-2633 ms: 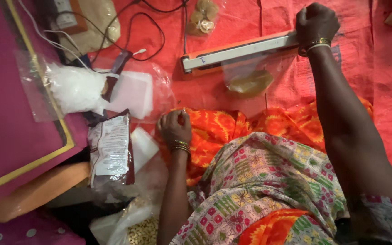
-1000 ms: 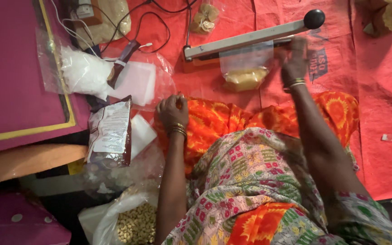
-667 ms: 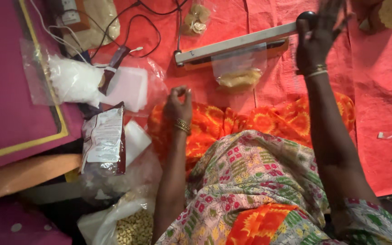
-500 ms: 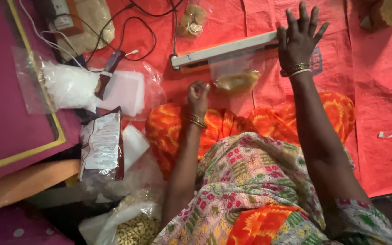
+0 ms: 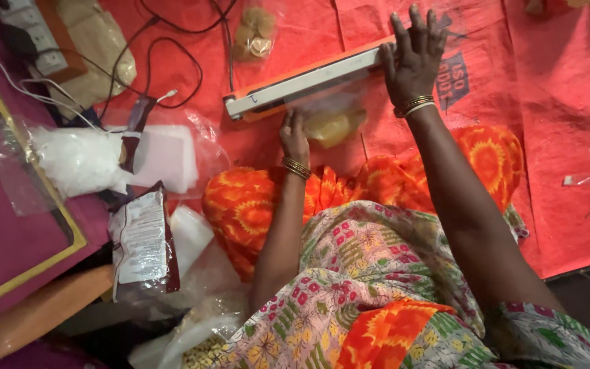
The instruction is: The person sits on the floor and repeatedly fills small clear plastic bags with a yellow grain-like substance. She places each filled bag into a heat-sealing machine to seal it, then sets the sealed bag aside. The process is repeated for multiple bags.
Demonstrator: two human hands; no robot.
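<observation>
Right hand [image 5: 414, 58] is spreading flat on the sealer bar [image 5: 308, 82], pressing it shut, while left hand [image 5: 293, 137] is pinching the clear snack pouch [image 5: 332, 123] just beneath, steadying it.

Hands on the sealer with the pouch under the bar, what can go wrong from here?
1. The left hand holds the clear filled pouch right below the sealer bar; fingertips look close enough to get pinched or burnt.
2. The right hand presses only the bar's far end, so the seal may come out uneven.
3. Black cables trail loosely near the sealer's hinge end and might snag.
</observation>
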